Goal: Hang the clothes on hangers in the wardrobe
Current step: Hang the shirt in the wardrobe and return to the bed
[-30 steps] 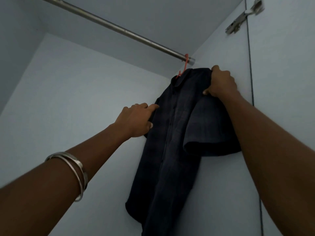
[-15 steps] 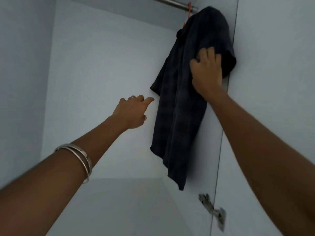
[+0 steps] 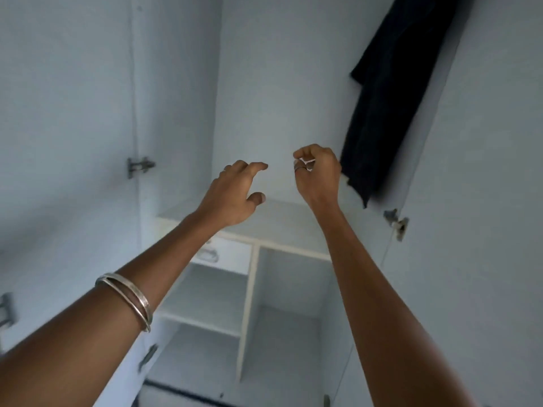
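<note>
A dark shirt (image 3: 390, 92) is seen hanging at the upper right of the open wardrobe (image 3: 264, 83), lying close against the right inner wall; its top is being cut off by the frame edge, so the hanger cannot be made out. Both arms are being held out in front of the wardrobe with nothing in either hand. The left hand (image 3: 235, 195) is being kept loose, fingers relaxed and slightly spread, with two metal bangles (image 3: 129, 298) worn on that forearm. The right hand (image 3: 317, 171) is being held just beside the shirt's lower hem, its fingers curled inward around nothing. Bare shelves (image 3: 205, 315) are seen below
</note>
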Action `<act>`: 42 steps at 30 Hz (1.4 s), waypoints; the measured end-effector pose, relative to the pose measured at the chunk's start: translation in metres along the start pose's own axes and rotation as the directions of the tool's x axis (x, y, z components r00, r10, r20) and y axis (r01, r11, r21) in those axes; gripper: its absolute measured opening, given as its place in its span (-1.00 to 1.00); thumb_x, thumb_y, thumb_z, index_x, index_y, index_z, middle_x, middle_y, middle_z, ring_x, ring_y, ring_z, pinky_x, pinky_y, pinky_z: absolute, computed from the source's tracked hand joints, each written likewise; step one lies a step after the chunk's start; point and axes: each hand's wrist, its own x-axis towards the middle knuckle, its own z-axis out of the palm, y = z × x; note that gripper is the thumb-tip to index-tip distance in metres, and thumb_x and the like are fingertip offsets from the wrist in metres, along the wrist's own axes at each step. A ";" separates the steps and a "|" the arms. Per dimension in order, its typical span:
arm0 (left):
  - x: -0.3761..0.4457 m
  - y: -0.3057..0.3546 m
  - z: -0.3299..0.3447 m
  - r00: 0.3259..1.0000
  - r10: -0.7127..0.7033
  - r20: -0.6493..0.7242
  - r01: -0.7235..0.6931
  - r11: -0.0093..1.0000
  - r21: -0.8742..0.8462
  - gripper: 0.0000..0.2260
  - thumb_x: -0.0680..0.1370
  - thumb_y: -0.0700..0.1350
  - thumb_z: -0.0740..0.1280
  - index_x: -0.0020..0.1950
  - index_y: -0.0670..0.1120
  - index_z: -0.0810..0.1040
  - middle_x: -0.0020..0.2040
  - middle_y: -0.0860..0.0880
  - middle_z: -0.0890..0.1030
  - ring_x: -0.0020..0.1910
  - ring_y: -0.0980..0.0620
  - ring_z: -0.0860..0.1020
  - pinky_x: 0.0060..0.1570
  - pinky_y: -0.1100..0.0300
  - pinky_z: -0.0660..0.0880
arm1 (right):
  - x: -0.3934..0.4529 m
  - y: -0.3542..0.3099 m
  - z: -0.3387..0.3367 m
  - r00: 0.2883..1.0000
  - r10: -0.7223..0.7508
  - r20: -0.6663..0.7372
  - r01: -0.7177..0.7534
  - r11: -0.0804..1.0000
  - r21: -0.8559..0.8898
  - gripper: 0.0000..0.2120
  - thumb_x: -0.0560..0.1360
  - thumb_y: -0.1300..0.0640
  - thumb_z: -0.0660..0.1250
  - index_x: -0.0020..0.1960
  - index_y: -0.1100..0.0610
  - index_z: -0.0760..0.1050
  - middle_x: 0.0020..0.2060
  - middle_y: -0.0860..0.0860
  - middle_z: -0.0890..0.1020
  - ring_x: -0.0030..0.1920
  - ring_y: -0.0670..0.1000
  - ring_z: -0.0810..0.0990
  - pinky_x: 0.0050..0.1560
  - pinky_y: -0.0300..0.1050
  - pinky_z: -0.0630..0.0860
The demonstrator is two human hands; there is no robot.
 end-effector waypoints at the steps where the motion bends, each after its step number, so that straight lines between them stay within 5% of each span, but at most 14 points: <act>1: -0.033 -0.008 -0.011 0.997 -0.078 -0.011 0.077 0.996 -0.033 -0.51 0.52 -0.07 0.37 0.43 0.01 0.34 0.24 -0.12 0.46 0.25 -0.15 0.42 0.23 -0.08 0.39 | -0.029 -0.012 0.006 0.999 0.003 0.052 -0.006 0.998 0.060 -0.84 0.46 0.34 0.30 -0.03 0.16 0.60 -0.03 0.08 0.61 -0.04 0.04 0.58 0.03 -0.12 0.51; 5: -0.132 -0.017 -0.057 0.981 -0.175 -0.082 0.168 0.983 -0.076 -0.61 0.50 -0.13 0.39 0.33 0.00 0.48 0.17 -0.08 0.52 0.15 -0.09 0.50 0.15 0.02 0.47 | -0.109 -0.051 0.026 0.982 0.050 0.185 -0.094 0.966 0.241 -0.89 0.49 0.27 0.35 -0.01 0.16 0.60 -0.05 0.07 0.64 -0.13 0.01 0.60 -0.07 -0.27 0.50; 9: -0.197 -0.027 -0.142 0.949 -0.189 -0.253 0.188 0.982 -0.030 -0.67 0.48 -0.17 0.40 0.24 -0.02 0.56 0.07 -0.01 0.55 0.00 0.10 0.54 -0.04 0.34 0.43 | -0.173 -0.131 0.044 0.967 -0.004 0.255 -0.119 0.876 0.467 -0.91 0.50 0.22 0.36 0.00 0.13 0.57 -0.08 0.04 0.63 -0.23 -0.15 0.54 -0.22 -0.44 0.39; 13: -0.275 -0.036 -0.220 0.894 -0.290 -0.341 0.309 0.951 0.002 -0.67 0.44 -0.24 0.41 0.20 -0.07 0.58 0.01 -0.02 0.58 -0.15 0.22 0.48 -0.10 0.56 0.33 | -0.244 -0.210 0.064 0.923 -0.088 0.374 -0.171 0.779 0.604 -0.91 0.52 0.18 0.36 0.02 0.11 0.57 -0.10 0.00 0.64 -0.25 -0.22 0.52 -0.27 -0.38 0.40; 17: -0.397 -0.055 -0.330 0.748 -0.471 -0.467 0.549 0.835 0.038 -0.68 0.44 -0.28 0.42 0.17 -0.09 0.60 0.01 -0.07 0.60 -0.17 0.15 0.50 -0.18 0.59 0.32 | -0.334 -0.335 0.094 0.838 -0.199 0.508 -0.251 0.686 0.682 -0.90 0.51 0.17 0.37 0.02 0.13 0.56 -0.13 -0.07 0.63 -0.28 -0.23 0.51 -0.26 -0.28 0.46; 21: -0.472 -0.072 -0.392 0.685 -0.562 -0.463 0.668 0.739 0.091 -0.70 0.47 -0.18 0.42 0.19 -0.05 0.58 0.04 -0.03 0.59 -0.11 0.13 0.52 -0.16 0.57 0.30 | -0.385 -0.408 0.116 0.780 -0.267 0.565 -0.270 0.671 0.690 -0.91 0.49 0.18 0.38 -0.01 0.07 0.53 -0.21 -0.22 0.61 -0.27 -0.23 0.54 -0.29 -0.26 0.48; 25: -0.587 -0.089 -0.496 0.599 -0.600 -0.531 0.761 0.632 0.144 -0.70 0.46 -0.21 0.43 0.18 -0.11 0.58 0.03 -0.09 0.60 -0.11 0.08 0.53 -0.16 0.61 0.31 | -0.483 -0.528 0.138 0.676 -0.381 0.630 -0.332 0.607 0.723 -0.79 0.50 0.08 0.41 0.10 0.08 0.52 -0.10 -0.02 0.64 -0.19 -0.11 0.58 -0.27 -0.43 0.40; 29: -0.666 -0.110 -0.568 0.501 -0.639 -0.584 0.840 0.522 0.150 -0.71 0.44 -0.22 0.44 0.15 -0.10 0.60 0.02 -0.11 0.62 -0.14 0.09 0.52 -0.20 0.64 0.28 | -0.557 -0.612 0.157 0.589 -0.444 0.675 -0.405 0.561 0.722 -0.73 0.48 0.06 0.44 0.15 0.03 0.49 -0.07 0.00 0.64 -0.14 -0.06 0.60 -0.14 -0.21 0.53; 33: -0.762 -0.128 -0.629 0.367 -0.703 -0.610 0.919 0.377 0.118 -0.73 0.45 -0.20 0.44 0.14 -0.11 0.60 0.01 -0.10 0.62 -0.15 0.07 0.52 -0.12 0.34 0.39 | -0.640 -0.693 0.178 0.411 -0.526 0.745 -0.445 0.598 0.667 -0.63 0.47 0.01 0.43 0.22 0.07 0.46 -0.04 0.01 0.62 -0.12 -0.01 0.60 -0.16 -0.10 0.53; 42: -0.948 -0.195 -0.723 0.028 -0.768 -0.639 0.994 0.087 -0.061 -0.77 0.48 -0.24 0.39 0.13 -0.11 0.59 -0.18 0.07 0.63 -0.18 0.12 0.55 -0.02 0.17 0.53 | -0.796 -0.845 0.261 0.114 -0.653 0.748 -0.545 0.588 0.597 -0.58 0.49 0.04 0.42 0.29 0.08 0.42 -0.04 -0.05 0.57 -0.12 0.00 0.60 -0.21 -0.07 0.54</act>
